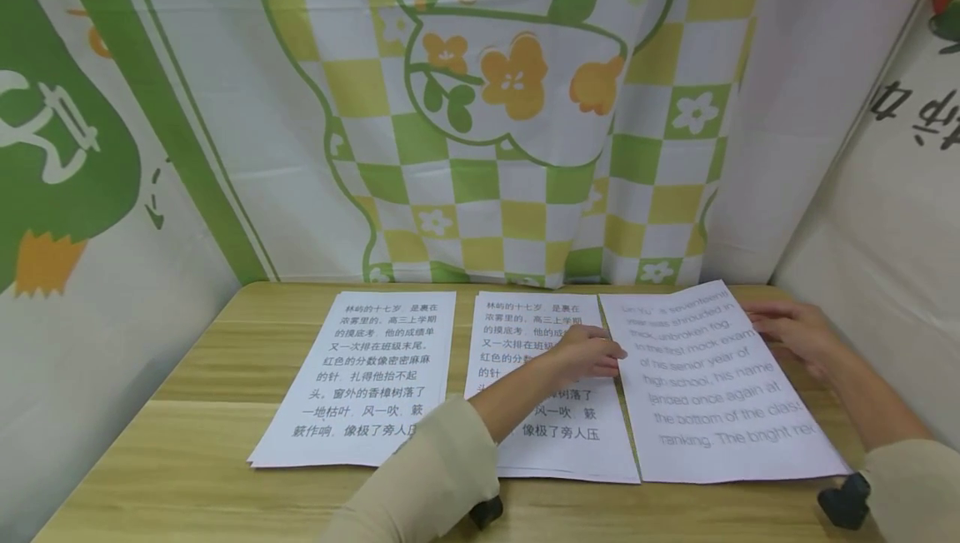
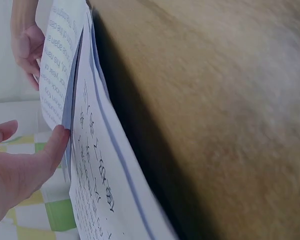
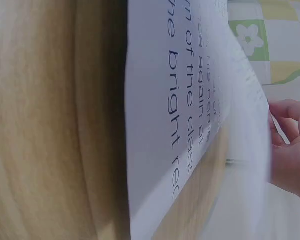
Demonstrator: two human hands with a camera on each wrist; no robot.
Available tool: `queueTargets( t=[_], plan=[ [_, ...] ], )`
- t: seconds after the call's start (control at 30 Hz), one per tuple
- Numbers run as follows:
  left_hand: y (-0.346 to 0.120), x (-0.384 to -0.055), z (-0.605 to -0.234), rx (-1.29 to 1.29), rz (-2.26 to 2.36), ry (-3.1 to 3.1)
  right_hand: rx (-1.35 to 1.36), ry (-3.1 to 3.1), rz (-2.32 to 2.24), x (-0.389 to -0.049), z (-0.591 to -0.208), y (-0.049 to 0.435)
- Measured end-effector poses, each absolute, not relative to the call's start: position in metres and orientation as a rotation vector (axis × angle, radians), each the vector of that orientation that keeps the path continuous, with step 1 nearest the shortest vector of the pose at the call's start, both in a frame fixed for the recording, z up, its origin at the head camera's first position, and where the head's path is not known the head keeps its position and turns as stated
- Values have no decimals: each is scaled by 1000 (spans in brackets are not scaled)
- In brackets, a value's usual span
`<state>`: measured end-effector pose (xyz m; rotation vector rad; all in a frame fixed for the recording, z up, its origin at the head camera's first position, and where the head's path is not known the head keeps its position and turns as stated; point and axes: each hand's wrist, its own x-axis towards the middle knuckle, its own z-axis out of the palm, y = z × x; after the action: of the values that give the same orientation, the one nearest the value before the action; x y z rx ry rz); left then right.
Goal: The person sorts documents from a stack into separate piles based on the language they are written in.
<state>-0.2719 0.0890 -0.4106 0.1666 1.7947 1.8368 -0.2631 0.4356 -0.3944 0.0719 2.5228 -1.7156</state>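
The right hand (image 1: 798, 336) pinches the far right edge of the English-printed sheet (image 1: 705, 393) between thumb and fingers; the paper lies to that hand's left and curves up off the table toward it. The left hand (image 1: 587, 353) is spread loosely, its thumb apart, with a fingertip touching the same sheet's left edge, so the sheet lies between the two hands.

Under the left hand and forearm is the middle Chinese-printed stack (image 1: 573, 455), partly covered by them, its right edge just beside the English-printed sheet. Farther left, apart from both hands, lies the left Chinese-printed stack (image 1: 367, 368), with a gap between the two stacks.

Each beige sleeve (image 1: 423, 468) has a black device (image 1: 846, 501) near its cuff. Everything lies on the wood-grain table (image 1: 180, 426), whose far edge meets a green-and-yellow checkered cloth (image 1: 502, 222) with orange flowers.
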Motion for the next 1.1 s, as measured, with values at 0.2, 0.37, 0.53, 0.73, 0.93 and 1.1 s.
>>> queueTargets(
  t=[0.2, 0.37, 0.53, 0.73, 0.93, 1.1],
  plan=[
    [97, -270, -407, 175, 1808, 1766, 165, 2644, -1526, -261, -392, 437],
    [100, -269, -406, 191, 1759, 1773, 181, 2699, -1435, -260, -392, 439],
    [103, -269, -406, 219, 1720, 1805, 220, 2742, -1363, -261, -394, 437],
    [102, -269, -406, 243, 1680, 1838, 238, 2735, -1268, -261, -399, 432],
    [99, -268, -405, 257, 1632, 1890, 255, 2893, -1159, -256, -395, 411],
    [93, -265, -404, 272, 1603, 1935, 193, 2993, -1099, -257, -385, 379]
  ],
)
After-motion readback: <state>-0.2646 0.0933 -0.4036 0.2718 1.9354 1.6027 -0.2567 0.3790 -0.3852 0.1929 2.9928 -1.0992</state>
